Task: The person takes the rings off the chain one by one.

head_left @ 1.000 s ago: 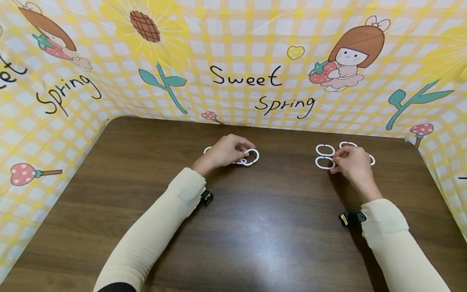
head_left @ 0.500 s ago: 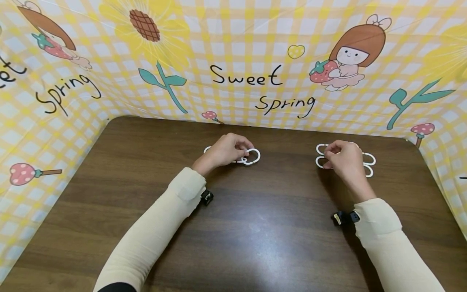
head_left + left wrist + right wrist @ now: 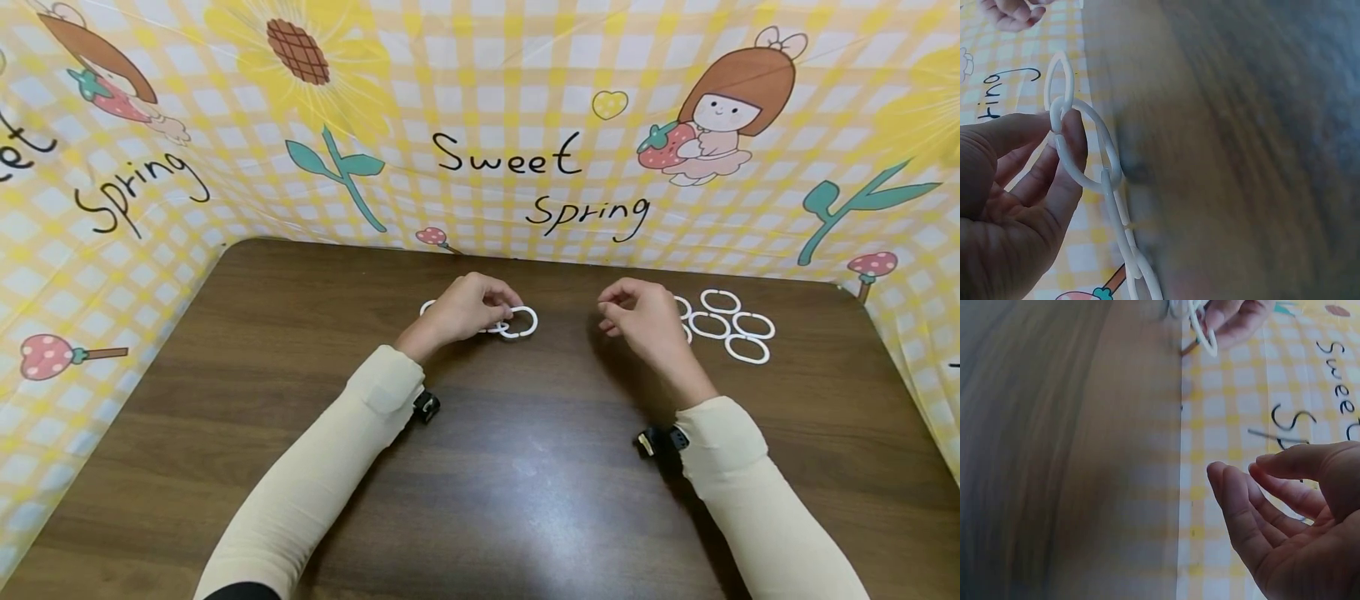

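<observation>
My left hand (image 3: pixel 463 310) pinches a white plastic chain link (image 3: pixel 1071 167) between thumb and fingers. In the left wrist view, another link (image 3: pixel 1047 81) is looped through its upper end, and more joined links (image 3: pixel 1113 209) trail down below it. In the head view the hand covers the middle of this chain, and the end link (image 3: pixel 536 322) shows to its right. My right hand (image 3: pixel 647 321) is over the table between the chain and the loose links. Its fingers (image 3: pixel 1235 494) are loosely bent with thumb apart, and nothing is between them.
Several loose white oval links (image 3: pixel 773 327) lie flat in a cluster at the back right of the brown wooden table (image 3: pixel 525 467). The right hand partly hides the leftmost ones. A yellow checked cloth (image 3: pixel 480 100) rises as a wall along the back and sides.
My right hand has moved left from over the loose links, uncovering most of them. The left hand stays in place with the chain, whose end link has shifted slightly right.
</observation>
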The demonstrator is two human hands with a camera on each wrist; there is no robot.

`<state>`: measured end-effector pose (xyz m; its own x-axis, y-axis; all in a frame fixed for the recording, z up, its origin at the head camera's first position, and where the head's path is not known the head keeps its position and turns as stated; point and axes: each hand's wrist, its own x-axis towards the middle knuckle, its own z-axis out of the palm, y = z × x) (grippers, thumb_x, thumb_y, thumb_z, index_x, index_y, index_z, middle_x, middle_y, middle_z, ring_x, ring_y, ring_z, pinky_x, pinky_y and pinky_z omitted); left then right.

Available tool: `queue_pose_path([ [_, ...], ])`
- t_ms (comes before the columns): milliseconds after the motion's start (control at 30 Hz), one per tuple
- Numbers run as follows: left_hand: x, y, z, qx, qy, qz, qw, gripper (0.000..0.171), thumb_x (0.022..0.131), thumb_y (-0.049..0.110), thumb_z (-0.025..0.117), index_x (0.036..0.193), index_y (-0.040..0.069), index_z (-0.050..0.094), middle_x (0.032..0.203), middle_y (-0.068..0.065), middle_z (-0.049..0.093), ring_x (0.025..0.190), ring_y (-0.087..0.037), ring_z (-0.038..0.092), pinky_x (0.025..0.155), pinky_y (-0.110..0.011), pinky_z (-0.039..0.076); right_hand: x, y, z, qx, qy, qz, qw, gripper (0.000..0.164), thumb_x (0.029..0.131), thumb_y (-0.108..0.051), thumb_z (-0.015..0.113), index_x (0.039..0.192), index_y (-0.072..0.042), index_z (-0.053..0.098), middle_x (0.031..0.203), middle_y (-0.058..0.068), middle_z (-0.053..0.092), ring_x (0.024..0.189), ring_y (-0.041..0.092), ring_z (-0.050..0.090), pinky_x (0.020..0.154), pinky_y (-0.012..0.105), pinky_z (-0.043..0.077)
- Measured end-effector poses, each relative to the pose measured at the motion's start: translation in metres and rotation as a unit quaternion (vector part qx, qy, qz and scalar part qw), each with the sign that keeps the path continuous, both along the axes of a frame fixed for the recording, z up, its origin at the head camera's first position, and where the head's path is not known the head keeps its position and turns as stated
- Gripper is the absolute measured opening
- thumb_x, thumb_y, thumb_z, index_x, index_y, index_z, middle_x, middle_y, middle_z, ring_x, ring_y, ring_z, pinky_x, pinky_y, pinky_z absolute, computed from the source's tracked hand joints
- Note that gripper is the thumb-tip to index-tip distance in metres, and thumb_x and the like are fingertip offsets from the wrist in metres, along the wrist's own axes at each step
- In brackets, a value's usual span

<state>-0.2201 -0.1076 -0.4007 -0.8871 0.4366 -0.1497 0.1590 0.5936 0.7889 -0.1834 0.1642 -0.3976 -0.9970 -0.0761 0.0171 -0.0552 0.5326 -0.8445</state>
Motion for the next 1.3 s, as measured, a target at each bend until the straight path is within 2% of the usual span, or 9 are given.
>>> queue_pose_path([
  [200,-0.001,0.001,0.001,0.003,0.004,0.002,1.0,0.013,0.097,0.006,0.071,0.107,0.003,0.079,0.088,-0.008,0.074,0.074,-0.008,0.062,0.067,-0.019,0.051,-0.003,-0.023,-0.002,-0.024,-0.016,0.036,0.999,0.013,0.097,0.002,0.065,0.105,0.011,0.07,0.099,0.031,0.073,0.075,0.021,0.074,0.065,0.028,0.063],
  [433,-0.002,0.002,0.002,0.004,0.006,-0.002,1.0,0.012,0.096,0.007,0.073,0.105,0.002,0.079,0.088,-0.007,0.075,0.077,-0.009,0.062,0.068,-0.019,0.049,-0.006,-0.041,-0.006,-0.058,-0.034,0.059,0.996,0.014,0.096,0.004,0.066,0.106,0.012,0.069,0.101,0.03,0.072,0.084,0.03,0.075,0.071,0.037,0.065],
  [600,-0.003,0.003,0.002,0.009,-0.001,-0.003,1.0,0.012,0.096,0.007,0.073,0.105,0.001,0.079,0.089,-0.008,0.076,0.077,-0.009,0.063,0.067,-0.02,0.05,-0.007,-0.049,-0.008,-0.07,-0.046,0.07,0.994,0.014,0.097,0.004,0.065,0.107,0.011,0.069,0.101,0.029,0.072,0.088,0.034,0.074,0.072,0.036,0.064],
  [967,-0.005,0.003,0.003,0.015,-0.01,-0.006,0.9998,0.011,0.096,0.008,0.074,0.104,0.001,0.079,0.089,-0.008,0.075,0.075,-0.008,0.061,0.067,-0.02,0.049,-0.01,-0.063,-0.012,-0.117,-0.082,0.079,0.987,0.016,0.095,0.007,0.062,0.109,0.011,0.069,0.105,0.03,0.071,0.079,0.018,0.071,0.07,0.03,0.064],
  [1300,-0.006,0.003,0.003,0.015,-0.012,-0.004,0.9998,0.009,0.096,0.009,0.075,0.101,0.002,0.078,0.088,-0.007,0.075,0.076,-0.01,0.063,0.066,-0.021,0.049,-0.011,-0.071,-0.015,-0.144,-0.101,0.069,0.982,0.015,0.095,0.01,0.061,0.108,0.015,0.067,0.103,0.03,0.07,0.074,0.014,0.07,0.069,0.029,0.064],
])
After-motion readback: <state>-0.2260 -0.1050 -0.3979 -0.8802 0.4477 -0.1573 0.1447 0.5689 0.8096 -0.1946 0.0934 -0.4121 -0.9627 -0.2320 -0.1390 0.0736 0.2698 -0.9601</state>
